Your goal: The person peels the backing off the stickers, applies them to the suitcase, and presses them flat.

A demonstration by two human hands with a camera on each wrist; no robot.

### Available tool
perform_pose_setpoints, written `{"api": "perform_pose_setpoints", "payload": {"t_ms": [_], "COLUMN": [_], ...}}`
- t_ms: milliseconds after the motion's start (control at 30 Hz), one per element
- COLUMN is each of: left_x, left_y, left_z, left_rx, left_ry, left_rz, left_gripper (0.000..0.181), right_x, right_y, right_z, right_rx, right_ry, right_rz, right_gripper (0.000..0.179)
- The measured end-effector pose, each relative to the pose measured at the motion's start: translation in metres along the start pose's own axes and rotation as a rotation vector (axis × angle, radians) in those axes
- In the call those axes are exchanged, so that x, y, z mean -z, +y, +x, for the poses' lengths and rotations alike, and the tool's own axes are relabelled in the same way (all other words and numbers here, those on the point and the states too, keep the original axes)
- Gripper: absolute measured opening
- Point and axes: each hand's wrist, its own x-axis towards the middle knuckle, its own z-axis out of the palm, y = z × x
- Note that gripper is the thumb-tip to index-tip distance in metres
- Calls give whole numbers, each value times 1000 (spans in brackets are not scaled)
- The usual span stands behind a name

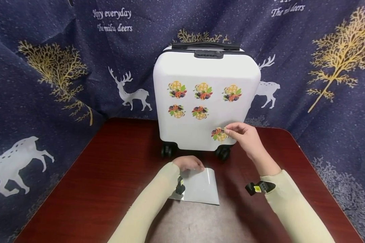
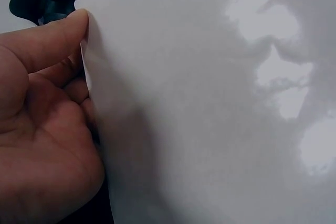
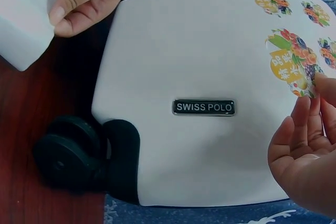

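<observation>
A white suitcase (image 1: 205, 69) stands upright, its front bearing several fruit stickers (image 1: 203, 91) in an upper row of three and a lower row of two. Between thumb and fingers, my right hand (image 1: 245, 136) pinches the edge of another fruit sticker (image 1: 219, 134), held before the lower right of the suitcase front. In the right wrist view this sticker (image 3: 290, 59) looks larger than the stuck ones; whether it touches the case I cannot tell. My left hand (image 1: 189, 163) pinches the edge of a glossy white sheet (image 2: 210, 103), which looks blank on the side seen in the left wrist view.
Black wheels (image 1: 223, 153) carry the suitcase on a dark red table (image 1: 124, 162). A black handle (image 1: 205, 46) tops it, and a SWISS POLO badge (image 3: 203, 107) sits on its front. Behind hangs a blue cloth (image 1: 134, 50) with deer and trees.
</observation>
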Motion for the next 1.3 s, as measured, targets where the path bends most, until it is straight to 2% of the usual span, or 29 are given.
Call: {"api": "perform_pose_setpoints", "payload": {"t_ms": [167,367,633,733,867,967,1133,1300], "left_x": [1,1,2,2,2,2,2,2], "left_y": [-1,-1,-2,-2,-2,-2,-2,-2], "left_z": [2,0,2,3,4,3,3,2], "left_rx": [-20,-20,-16,-19,-21,-19,-28,-31], "left_ry": [-10,-14,-9,-11,-13,-12,-8,-6], "left_rz": [3,-3,25,32,26,23,31,39], "left_gripper": [26,26,26,26,26,26,26,26], "right_x": [0,0,1,1,1,0,0,0], "right_y": [-3,-6,-9,-10,-11,-11,-11,-10], "right_z": [6,12,19,21,25,27,30,31], "right_rx": [21,16,12,14,22,34,41,35], "right_ry": [45,121,203,223,264,293,320,326], "right_rz": [28,9,37,30,36,55,67,62], "right_gripper": [22,12,21,19,3,14,6,8]}}
